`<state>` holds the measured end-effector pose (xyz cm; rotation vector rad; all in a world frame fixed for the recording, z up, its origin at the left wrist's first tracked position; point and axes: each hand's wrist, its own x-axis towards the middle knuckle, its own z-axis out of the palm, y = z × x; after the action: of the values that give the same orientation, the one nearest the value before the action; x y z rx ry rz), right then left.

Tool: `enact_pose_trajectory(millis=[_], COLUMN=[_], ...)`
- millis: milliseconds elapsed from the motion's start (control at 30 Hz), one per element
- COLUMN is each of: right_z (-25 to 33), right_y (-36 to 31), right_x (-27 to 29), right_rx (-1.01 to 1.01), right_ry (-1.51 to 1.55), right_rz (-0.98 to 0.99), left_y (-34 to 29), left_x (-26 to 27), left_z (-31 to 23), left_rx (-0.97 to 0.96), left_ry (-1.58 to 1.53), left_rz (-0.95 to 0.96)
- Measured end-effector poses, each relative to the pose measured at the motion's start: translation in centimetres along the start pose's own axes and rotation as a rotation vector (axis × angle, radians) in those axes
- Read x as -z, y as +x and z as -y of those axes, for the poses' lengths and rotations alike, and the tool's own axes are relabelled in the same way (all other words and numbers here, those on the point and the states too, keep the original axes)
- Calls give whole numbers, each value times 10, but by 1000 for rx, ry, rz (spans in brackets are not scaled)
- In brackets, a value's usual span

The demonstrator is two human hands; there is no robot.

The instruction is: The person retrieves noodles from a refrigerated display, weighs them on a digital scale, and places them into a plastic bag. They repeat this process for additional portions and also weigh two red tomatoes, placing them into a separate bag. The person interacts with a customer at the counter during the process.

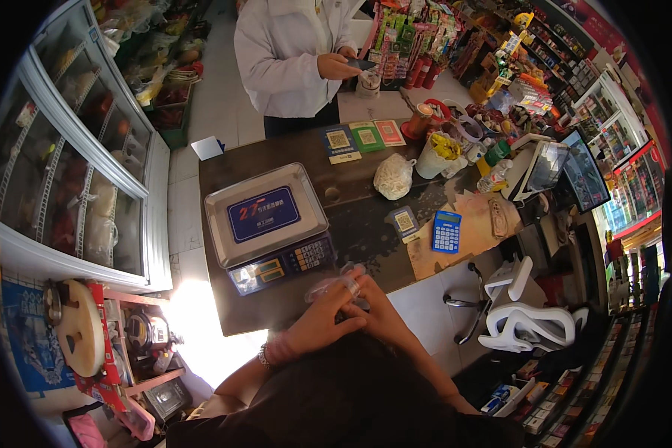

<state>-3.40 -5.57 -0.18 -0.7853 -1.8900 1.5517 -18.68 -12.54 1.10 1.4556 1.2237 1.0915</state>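
My left hand [315,321] and my right hand [375,305] meet close to my body, at the counter's near edge. Crumpled clear plastic [327,287], like a thin bag, is bunched between their closed fingers, and part of it is hidden by them. A bracelet circles my left wrist. Just beyond the hands stands a weighing scale with a steel tray [306,190] and a keypad [310,257]. To their right, a blue calculator [446,231] lies on brown cardboard [479,224].
Across the dark counter [246,310] stands a person in a white jacket [284,63], holding a phone [361,64]. Payment code cards [366,137], a knotted white bag [394,177] and a monitor [586,172] are on it. A glass-door fridge [67,172] stands left, a white chair [526,326] right.
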Motion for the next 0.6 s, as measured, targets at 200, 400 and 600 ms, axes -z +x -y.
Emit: enact_pose_trajectory(millis=[200,400,600], right_z=[41,24,-15], right_y=[6,-8,-32], right_x=[31,2,17], right_rx=[194,292,-392], right_ry=[-374,-475,1250], right_rz=[149,164,-55], left_y=[-5,23,13], left_x=[33,-7,-27], left_z=[5,31,69], left_rx=[-138,567,174], left_ry=[97,-1105,-1277], left_rz=[-224,116,276])
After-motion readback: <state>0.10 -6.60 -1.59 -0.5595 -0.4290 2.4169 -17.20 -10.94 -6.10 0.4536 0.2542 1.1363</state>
